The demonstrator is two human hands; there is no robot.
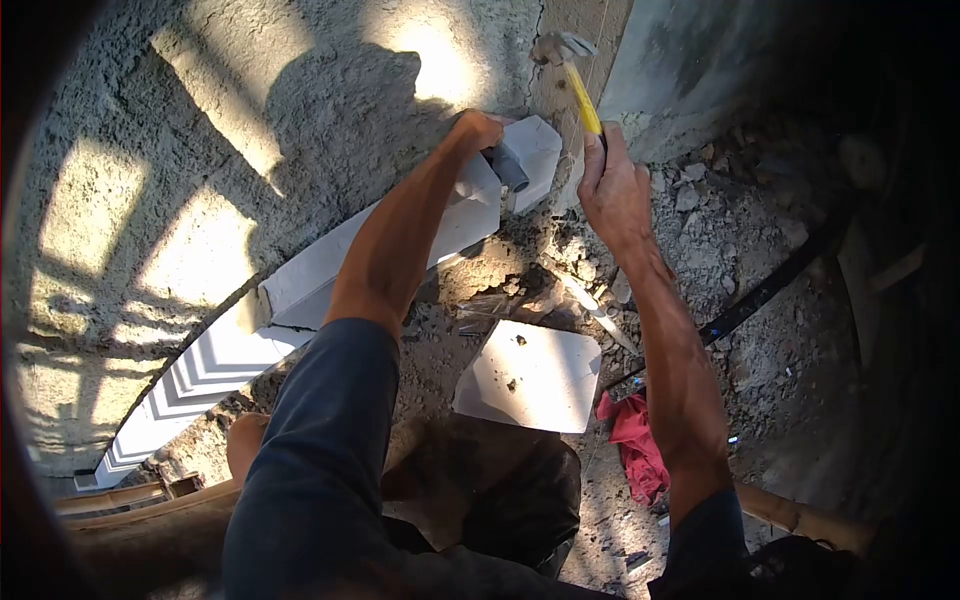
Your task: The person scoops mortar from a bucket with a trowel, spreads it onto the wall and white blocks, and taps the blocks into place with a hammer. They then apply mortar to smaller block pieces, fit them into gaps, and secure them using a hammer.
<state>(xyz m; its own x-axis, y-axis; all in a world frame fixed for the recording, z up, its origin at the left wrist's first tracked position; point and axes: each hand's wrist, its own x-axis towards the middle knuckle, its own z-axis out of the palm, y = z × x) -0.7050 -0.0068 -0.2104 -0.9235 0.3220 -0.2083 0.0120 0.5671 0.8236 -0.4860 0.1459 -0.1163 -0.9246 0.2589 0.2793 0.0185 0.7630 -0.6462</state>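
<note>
My right hand [617,190] is wrapped round the dark grip of a claw hammer [586,103]. Its yellow shaft points up, and the metal head is near the wall. My left hand [478,131] is closed at the top edge of the white tiles along the wall; most of its fingers are hidden, so what they hold cannot be made out. Just below it a short grey pipe [512,170] sticks out between a white tile [470,212] and an angular white tile piece [535,160].
A row of white tiles [205,365] curves along the foot of the rough cement wall [330,130]. A loose white tile [530,375] with dirt crumbs lies on the ground beside a red cloth [637,445]. Rubble [715,240] covers the ground at right, crossed by a dark bar [770,283].
</note>
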